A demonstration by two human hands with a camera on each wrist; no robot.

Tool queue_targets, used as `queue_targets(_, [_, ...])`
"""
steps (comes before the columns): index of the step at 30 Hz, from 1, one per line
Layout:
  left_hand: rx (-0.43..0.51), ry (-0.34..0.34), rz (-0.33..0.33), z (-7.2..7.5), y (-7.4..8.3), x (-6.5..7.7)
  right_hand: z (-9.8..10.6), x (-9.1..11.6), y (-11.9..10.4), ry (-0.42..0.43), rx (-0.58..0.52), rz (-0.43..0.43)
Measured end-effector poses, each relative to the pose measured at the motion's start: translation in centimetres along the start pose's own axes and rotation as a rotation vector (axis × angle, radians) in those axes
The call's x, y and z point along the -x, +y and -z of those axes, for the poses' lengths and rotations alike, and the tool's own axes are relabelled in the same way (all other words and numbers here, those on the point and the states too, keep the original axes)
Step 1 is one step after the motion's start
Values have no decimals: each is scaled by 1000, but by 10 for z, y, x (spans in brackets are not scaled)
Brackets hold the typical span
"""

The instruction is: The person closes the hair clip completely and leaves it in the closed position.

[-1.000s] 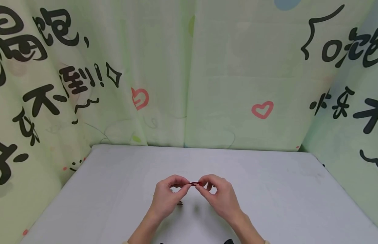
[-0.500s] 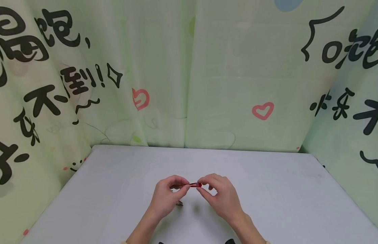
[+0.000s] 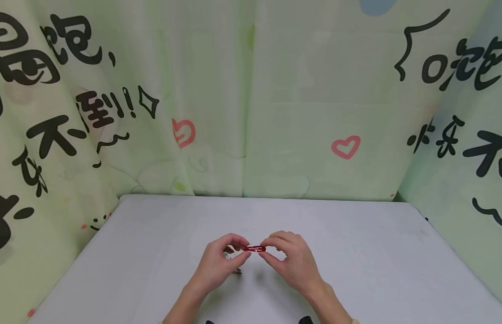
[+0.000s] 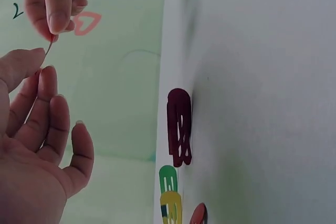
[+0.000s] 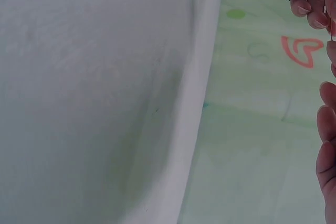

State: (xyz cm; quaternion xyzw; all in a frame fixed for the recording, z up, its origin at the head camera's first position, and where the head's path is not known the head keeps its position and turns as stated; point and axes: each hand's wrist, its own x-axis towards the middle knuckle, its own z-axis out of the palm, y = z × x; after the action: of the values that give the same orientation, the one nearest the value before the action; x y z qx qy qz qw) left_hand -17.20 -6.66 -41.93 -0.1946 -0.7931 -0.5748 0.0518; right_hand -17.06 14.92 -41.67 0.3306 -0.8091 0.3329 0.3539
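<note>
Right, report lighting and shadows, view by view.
Head view: brightest, soft shadows on the white table near the left hand and right hand; left wrist view: dimmer, dark red clips fairly sharp; right wrist view: dim, broad, soft-edged shadow near the table's edge.

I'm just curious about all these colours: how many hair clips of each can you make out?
Red: 2, the held clip and the cut-off clip at the left wrist view's bottom edge
Dark red: at least 2 overlapping clips
Green: 1 clip
Yellow: 1 clip
Total: at least 6
</note>
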Motion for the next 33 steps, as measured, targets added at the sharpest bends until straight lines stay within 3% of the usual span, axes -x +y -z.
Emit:
queue_targets(6, [-38,8,-7,12,-3,2,1,2,3,-28,-6,-62])
queue_targets(13, [-85,0,65,32,-7,5,8,3,13,-43,-31,-145])
queue_targets(21, [-138,-11,102,52,-19,13,16,4,26,-62,-2,-209])
queue_targets(33, [-216,-56,59,72,-33,19,27,7,43,-91,39,-315])
